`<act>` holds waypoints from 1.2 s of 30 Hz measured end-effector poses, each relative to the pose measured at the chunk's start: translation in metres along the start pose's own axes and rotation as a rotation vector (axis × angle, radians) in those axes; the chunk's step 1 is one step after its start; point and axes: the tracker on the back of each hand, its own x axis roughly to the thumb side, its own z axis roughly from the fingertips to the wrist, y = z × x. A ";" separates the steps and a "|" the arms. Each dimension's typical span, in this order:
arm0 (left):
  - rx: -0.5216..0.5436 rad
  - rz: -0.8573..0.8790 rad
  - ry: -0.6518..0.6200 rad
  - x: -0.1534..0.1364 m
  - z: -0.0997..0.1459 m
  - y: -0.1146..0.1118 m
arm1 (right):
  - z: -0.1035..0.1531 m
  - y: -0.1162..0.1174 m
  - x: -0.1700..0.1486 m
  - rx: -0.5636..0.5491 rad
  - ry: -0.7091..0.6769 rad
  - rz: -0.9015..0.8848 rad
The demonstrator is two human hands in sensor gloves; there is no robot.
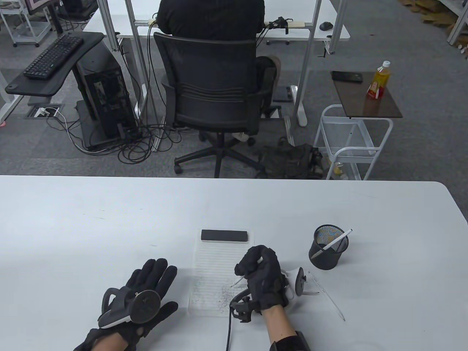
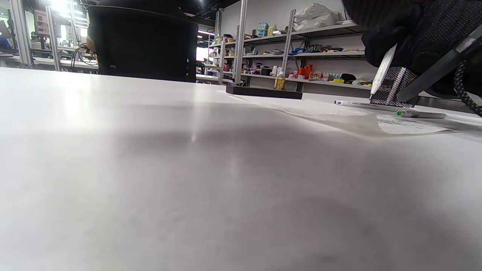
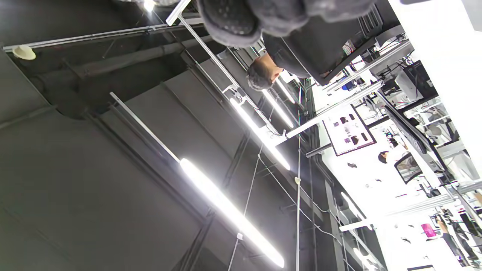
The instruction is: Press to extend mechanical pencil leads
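Note:
My right hand (image 1: 257, 268) grips a mechanical pencil (image 1: 237, 280) in a fist, tip down over the scribbled lined paper (image 1: 214, 285). In the left wrist view the white pencil (image 2: 383, 69) hangs from the gloved hand, its tip just above the sheet. My left hand (image 1: 155, 283) rests flat and open on the table, left of the paper, holding nothing. A second white pencil (image 1: 338, 239) stands in the black mesh cup (image 1: 327, 254). A clear pencil (image 1: 329, 297) lies on the table right of my right hand. The right wrist view shows only fingertips (image 3: 231, 20) and the ceiling.
A black block (image 1: 224, 236) lies across the top of the paper. The white table (image 1: 91, 226) stretches to the left and back. Beyond its far edge are an office chair (image 1: 215, 95) with a seated person and a white cart (image 1: 353, 142).

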 end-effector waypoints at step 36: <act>0.006 0.003 -0.001 -0.001 0.000 0.000 | 0.004 0.018 -0.018 0.077 0.038 0.132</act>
